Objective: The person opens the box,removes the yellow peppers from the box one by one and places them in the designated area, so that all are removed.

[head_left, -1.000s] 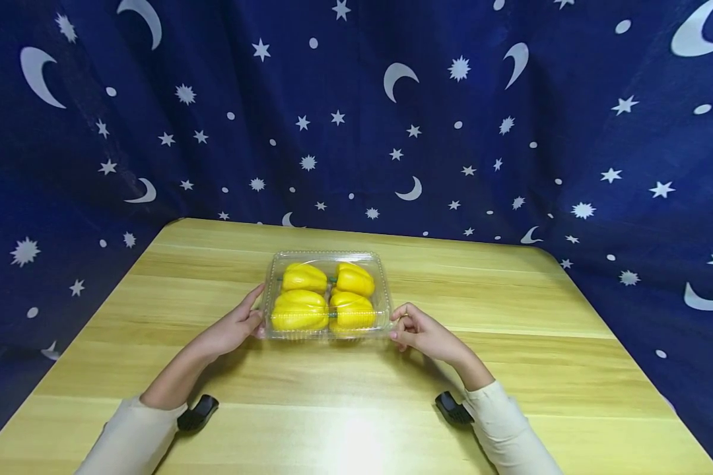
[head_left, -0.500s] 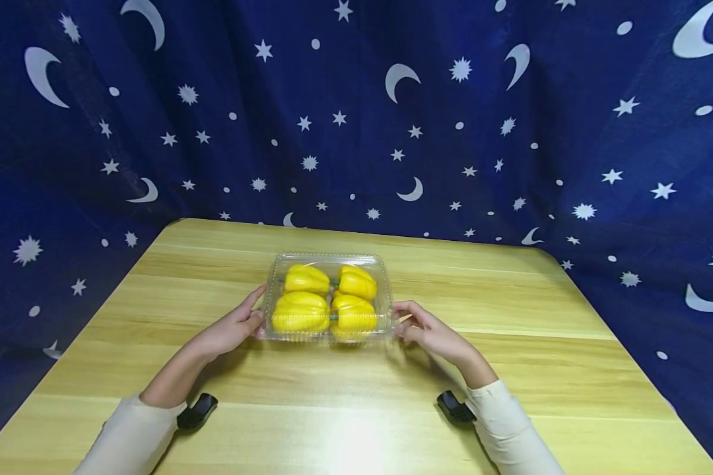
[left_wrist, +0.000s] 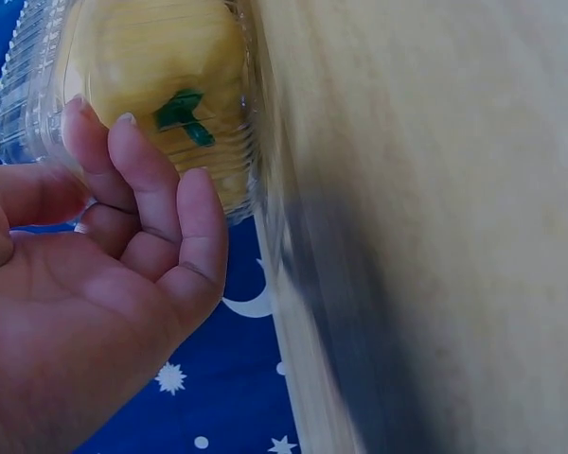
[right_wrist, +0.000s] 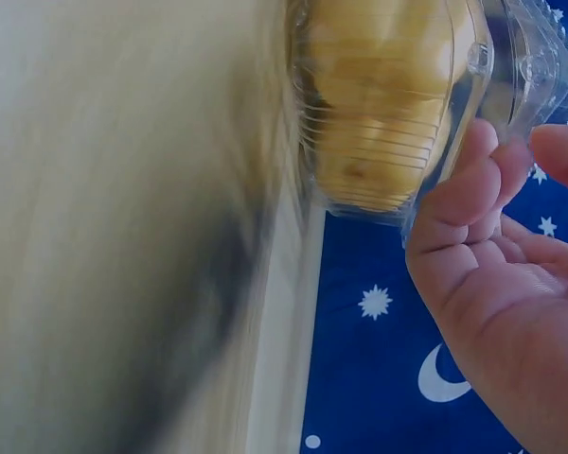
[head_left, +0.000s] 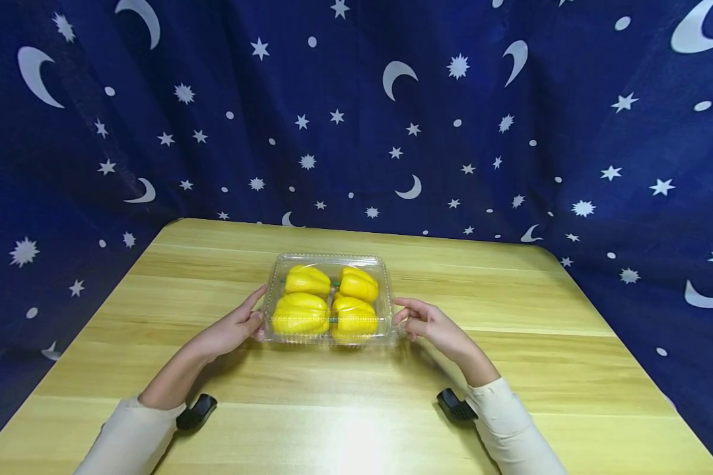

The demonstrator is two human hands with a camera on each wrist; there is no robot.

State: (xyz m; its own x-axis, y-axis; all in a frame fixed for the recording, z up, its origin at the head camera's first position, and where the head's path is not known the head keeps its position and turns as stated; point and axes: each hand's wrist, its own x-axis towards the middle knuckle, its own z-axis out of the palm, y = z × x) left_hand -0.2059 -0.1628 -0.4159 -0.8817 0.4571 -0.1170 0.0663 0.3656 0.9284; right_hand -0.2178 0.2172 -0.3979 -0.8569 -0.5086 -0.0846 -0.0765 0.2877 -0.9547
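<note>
A clear plastic clamshell container (head_left: 329, 260) sits on the table in front of me, its lid down. Several yellow bell peppers (head_left: 300, 313) with green stems fill it in two rows. My left hand (head_left: 228, 330) holds the container's left rim, thumb toward me; the left wrist view shows other fingers curled beside the ribbed wall. On the opposite side, my right hand (head_left: 436, 330) pinches near the front right corner, with the index finger reaching along the rim. Part of the right fingertips' contact is hard to make out through the clear plastic.
The wooden table (head_left: 356, 389) has light grain and extends around the container. Behind it hangs a dark blue curtain (head_left: 356, 158) with white moons and stars. A black wrist device (head_left: 197, 412) sits at the left sleeve, and another black device (head_left: 455, 404) at the right.
The container has shifted slightly right and toward me. My right hand has moved a little right, its index finger now straighter along the rim. The left hand has stayed almost still.
</note>
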